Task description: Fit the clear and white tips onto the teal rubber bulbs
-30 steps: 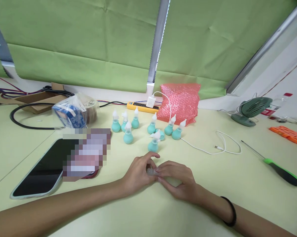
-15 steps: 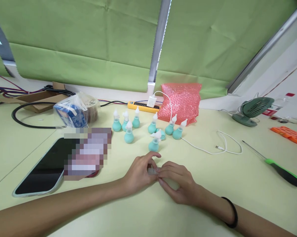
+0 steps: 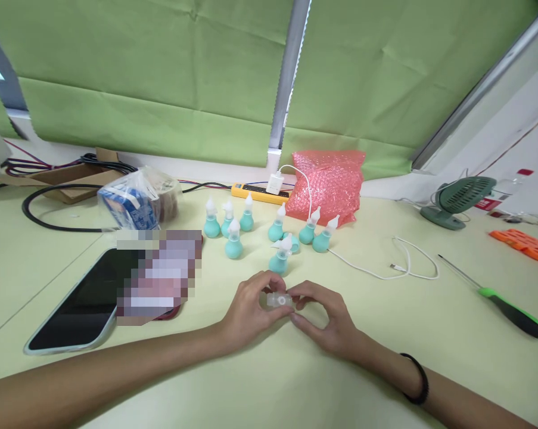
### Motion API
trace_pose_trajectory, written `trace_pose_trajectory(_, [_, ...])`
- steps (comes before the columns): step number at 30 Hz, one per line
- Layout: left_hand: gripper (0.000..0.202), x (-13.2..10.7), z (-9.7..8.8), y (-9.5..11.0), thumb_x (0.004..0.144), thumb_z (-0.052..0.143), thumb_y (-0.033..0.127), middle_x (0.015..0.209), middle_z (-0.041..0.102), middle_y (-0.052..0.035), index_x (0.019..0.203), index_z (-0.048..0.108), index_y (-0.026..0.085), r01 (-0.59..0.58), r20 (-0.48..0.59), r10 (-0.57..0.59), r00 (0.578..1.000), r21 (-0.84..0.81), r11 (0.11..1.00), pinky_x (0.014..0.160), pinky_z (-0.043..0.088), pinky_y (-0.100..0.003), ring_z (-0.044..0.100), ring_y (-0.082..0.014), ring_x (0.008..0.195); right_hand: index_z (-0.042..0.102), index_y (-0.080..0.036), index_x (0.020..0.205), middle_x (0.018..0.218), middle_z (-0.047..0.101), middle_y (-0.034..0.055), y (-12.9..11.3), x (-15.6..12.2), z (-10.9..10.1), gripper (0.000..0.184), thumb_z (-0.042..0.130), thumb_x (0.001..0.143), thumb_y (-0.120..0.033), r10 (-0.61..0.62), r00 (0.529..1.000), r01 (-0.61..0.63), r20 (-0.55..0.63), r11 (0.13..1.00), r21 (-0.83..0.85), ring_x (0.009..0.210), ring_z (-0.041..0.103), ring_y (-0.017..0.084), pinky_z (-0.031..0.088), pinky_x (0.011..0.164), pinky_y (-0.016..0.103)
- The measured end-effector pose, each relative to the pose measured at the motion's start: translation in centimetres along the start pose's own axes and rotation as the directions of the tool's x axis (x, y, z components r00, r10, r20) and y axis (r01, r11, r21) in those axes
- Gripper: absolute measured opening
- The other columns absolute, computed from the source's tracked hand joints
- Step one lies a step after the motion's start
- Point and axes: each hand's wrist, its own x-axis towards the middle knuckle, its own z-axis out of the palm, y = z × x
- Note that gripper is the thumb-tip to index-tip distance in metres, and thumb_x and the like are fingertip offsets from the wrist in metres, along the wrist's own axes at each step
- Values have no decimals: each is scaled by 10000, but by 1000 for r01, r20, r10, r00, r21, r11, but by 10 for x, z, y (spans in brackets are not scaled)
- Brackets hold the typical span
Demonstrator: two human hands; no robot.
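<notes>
A small translucent plastic connector lies sideways between my hands, with a round mark on its near face. My left hand grips it between thumb and fingers. At its right end, my right hand pinches with thumb and fingertips; part of that end is hidden. Just beyond my hands stands a teal squeeze bulb with a clear neck and white tip. Several similar bulb aspirators stand behind it, among them one at the front left. A loose teal bulb lies on its side among them.
Two phones, one dark-screened and one blurred, lie left. Behind are a wrapped blue pack, a yellow power strip and pink bubble wrap. A white cable, screwdriver and green fan are right.
Both hands have lifted slightly away from me. My right fingers have opened into a wider arch, and more of the connector shows, its round mark now facing me.
</notes>
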Motion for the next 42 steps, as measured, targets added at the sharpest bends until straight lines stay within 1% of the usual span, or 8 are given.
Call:
trace_pose_trajectory(5, [151,-3,2,-1,704,585,273,706,553,12,746,488,165,-69,24,68,997,25,997,606,421,-219,513,-111,647,578,-195,863,744,630,30,3,0,0,139,564,726,-218,130,990,-135,47,981,136,644,586,142,508,608,266])
trace_pose_trajectory(7, [126,-3,3,-2,718,560,258,697,549,8,744,478,166,-113,22,112,994,53,992,580,411,-215,501,-109,632,588,-188,837,737,636,31,4,0,1,123,568,722,-229,172,983,-180,59,969,169,652,596,146,514,615,266])
trace_pose_trajectory(12, [109,-2,4,-3,721,541,244,715,535,-6,747,475,161,-180,31,178,983,92,979,563,403,-218,480,-111,631,590,-176,820,726,629,35,5,-1,3,120,583,707,-216,200,979,-204,39,959,198,622,590,141,525,592,268])
trace_pose_trajectory(15, [131,-1,4,-2,713,533,233,749,536,-20,808,494,152,-155,56,151,987,61,986,578,426,-219,489,-118,660,579,-173,819,729,612,41,5,-2,3,105,570,715,-182,202,979,-195,-19,960,202,651,583,146,524,585,270])
trace_pose_trajectory(19, [273,-1,3,2,666,524,160,827,551,-33,938,499,145,-45,100,51,994,-56,997,602,462,-211,518,-121,696,564,-179,825,745,596,44,7,-3,2,103,562,721,-179,186,977,-164,-104,968,190,675,572,150,519,570,269])
trace_pose_trajectory(23, [259,0,1,4,677,556,222,791,584,-32,919,539,132,31,176,-11,984,-114,993,597,466,-216,531,-123,661,563,-182,847,738,590,43,6,-3,1,120,567,728,-193,140,986,-121,-86,972,199,667,565,149,518,569,276])
trace_pose_trajectory(35, [248,-2,2,1,721,560,309,733,630,-47,867,623,119,65,172,-36,985,-165,984,554,451,-212,552,-139,647,573,-194,862,736,589,36,3,-3,-1,121,550,746,-168,117,992,-103,-50,967,234,679,567,151,503,577,273])
trace_pose_trajectory(42, [232,-2,1,0,724,557,281,742,619,-57,865,604,104,37,179,-4,984,-185,982,550,443,-210,538,-135,646,573,-194,862,752,596,41,4,-3,-1,128,553,739,-163,96,994,-84,-45,972,220,685,570,156,499,578,275])
